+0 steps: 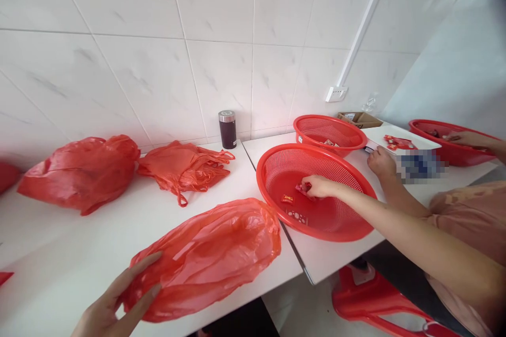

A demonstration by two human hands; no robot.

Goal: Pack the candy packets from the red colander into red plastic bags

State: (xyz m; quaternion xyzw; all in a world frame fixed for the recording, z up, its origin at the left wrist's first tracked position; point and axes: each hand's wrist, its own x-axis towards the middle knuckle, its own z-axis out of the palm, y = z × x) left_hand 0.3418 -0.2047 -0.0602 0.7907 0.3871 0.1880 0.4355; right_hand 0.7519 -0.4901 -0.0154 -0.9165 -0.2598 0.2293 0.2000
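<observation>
My left hand (122, 295) grips the near end of a thin red plastic bag (213, 253), thumb and finger apart across the film. The bag lies stretched along the white table, its far end against a red basket (363, 221). My right hand is not in view. In that basket lie a red packet with yellow print (287, 199) and a dotted packet (297, 216). A co-worker's hand (320, 187) reaches in from the right and pinches a small pink packet (303, 188).
Behind my bag are a bulging red bag (83, 174), a crumpled red bag (185, 168) and a dark tumbler (227, 131). Further right stand another red basket (328, 124), a white tray (375, 139) and a third red basket (466, 155). A red stool (367, 300) is below.
</observation>
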